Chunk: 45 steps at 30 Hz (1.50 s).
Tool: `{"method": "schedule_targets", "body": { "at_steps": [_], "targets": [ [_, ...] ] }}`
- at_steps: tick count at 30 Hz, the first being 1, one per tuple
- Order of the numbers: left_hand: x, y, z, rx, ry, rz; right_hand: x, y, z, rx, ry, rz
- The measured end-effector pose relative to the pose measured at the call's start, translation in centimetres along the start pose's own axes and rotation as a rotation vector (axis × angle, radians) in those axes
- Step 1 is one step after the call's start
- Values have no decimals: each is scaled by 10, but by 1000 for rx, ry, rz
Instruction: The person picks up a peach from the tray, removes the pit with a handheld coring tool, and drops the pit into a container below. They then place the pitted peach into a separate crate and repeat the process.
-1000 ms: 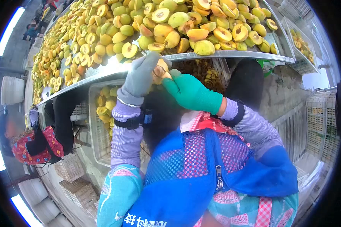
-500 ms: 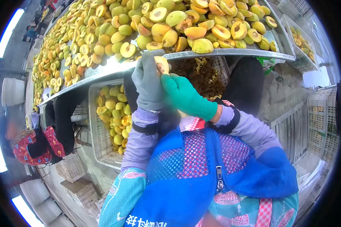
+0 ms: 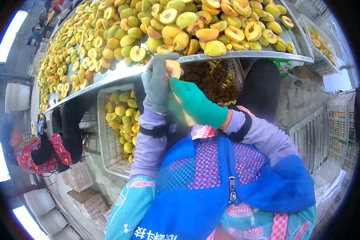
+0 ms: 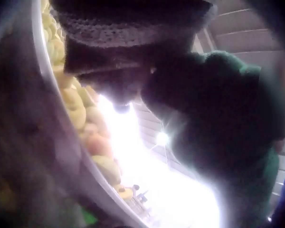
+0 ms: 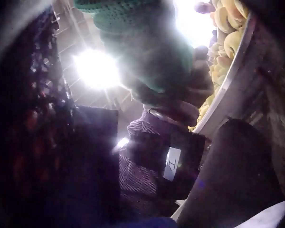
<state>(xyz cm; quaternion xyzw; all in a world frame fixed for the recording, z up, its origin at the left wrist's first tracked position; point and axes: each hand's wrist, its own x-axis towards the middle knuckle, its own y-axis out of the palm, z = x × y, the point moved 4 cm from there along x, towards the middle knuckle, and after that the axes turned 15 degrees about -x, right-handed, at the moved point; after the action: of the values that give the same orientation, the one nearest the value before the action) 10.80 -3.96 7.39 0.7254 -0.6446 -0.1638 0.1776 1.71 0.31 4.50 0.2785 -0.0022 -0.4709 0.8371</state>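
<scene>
In the head view my left hand, in a grey glove, holds a halved peach with its cut face turned up, at the metal table's front edge. My right hand, in a green glove, grips a tool with a pale handle that shows below the palm. The tool's working end is by the fruit's hollow, mostly hidden by the fingers. Both hands nearly meet around the fruit. Strong backlight darkens the left glove and the green glove in the left wrist view.
Halved peaches are heaped on the metal table. Beneath it stand a crate of peaches and a crate with brown pits and scraps. Another person sits at the left. Stacked crates stand at the right.
My left hand has shifted slightly right and turned around the peach half, uncovering the peach crate below. The right hand stays beside the fruit, and its tool's pale handle now shows more.
</scene>
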Motion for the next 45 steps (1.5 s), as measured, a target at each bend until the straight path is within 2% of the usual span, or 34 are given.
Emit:
{"method": "schedule_targets", "body": {
  "at_steps": [1,2,3,4,5,6,9,10,13,14,16,17,18,19,20,21,23,24,25,27,29,30,33,34,36,37,38,39,41,43,44,45],
  "targets": [
    [0,1,1,-5,-12,0,2,0,-3,183,97,78],
    [-2,2,-1,-71,-77,-19,4,0,-8,233,117,111],
    [-2,5,-5,12,-11,27,6,0,-12,282,139,143],
    [-1,8,-9,96,55,73,8,2,-9,195,81,131],
    [0,11,-12,178,121,121,3,-1,-3,-62,-29,39],
    [-1,9,-8,139,35,122,-4,-3,5,-329,-113,-80],
    [5,2,4,14,-210,129,-10,4,1,519,313,375],
    [5,3,5,-56,-224,189,-15,8,13,618,318,454],
    [2,7,-1,-102,-231,120,-14,6,16,558,257,527],
    [0,8,-2,-130,-167,91,-11,4,14,618,306,577],
    [-10,-11,-15,316,160,-12,-15,9,15,491,240,603],
    [-13,-38,-10,-43,-40,-198,-19,13,18,432,201,619],
    [-19,-64,-5,-435,-158,-452,-27,13,23,408,246,542],
    [-29,-90,-19,-507,-278,-400,-32,5,22,348,230,444],
    [-37,-131,-32,-196,-201,-368,-34,-15,12,450,309,363],
    [-38,-164,-49,602,91,-465,-32,-40,-5,551,371,276],
    [-16,-170,-71,1540,-20,-408,-31,-100,-58,207,443,-208],
    [-1,-147,-78,1483,27,-420,-27,-115,-85,255,401,-93],
    [26,-115,-84,1418,90,-432,-25,-109,-76,226,424,-91],
    [72,-72,-76,1608,284,-311,-24,-79,-45,179,472,-97],
    [132,-77,-40,1842,1,233,-30,-72,-12,16,393,-142],
    [139,-73,-30,1965,-24,427,-33,-70,0,-13,360,-167],
    [143,-72,-31,2025,-378,619,-28,-71,14,-179,222,-301],
    [129,-59,-44,1914,-320,577,-24,-70,16,-250,173,-347],
    [124,-80,-47,1512,-248,228,-11,-58,29,-495,-153,-420],
    [117,-93,-49,1303,-217,62,-8,-47,38,-604,-243,-421],
    [100,-88,-52,878,-151,16,-5,-36,46,-711,-335,-429],
    [78,-74,-49,387,-100,71,0,-29,45,-803,-377,-423],
    [46,-56,-41,232,-61,96,9,-19,43,-1002,-474,-412],
    [28,-41,-13,-152,-168,46,11,-14,33,-1268,-683,-500],
    [21,-34,-2,-345,-225,25,11,-15,29,-1289,-621,-506],
    [17,-29,3,-297,-237,21,9,-17,26,-1308,-560,-512]
  ]
}}
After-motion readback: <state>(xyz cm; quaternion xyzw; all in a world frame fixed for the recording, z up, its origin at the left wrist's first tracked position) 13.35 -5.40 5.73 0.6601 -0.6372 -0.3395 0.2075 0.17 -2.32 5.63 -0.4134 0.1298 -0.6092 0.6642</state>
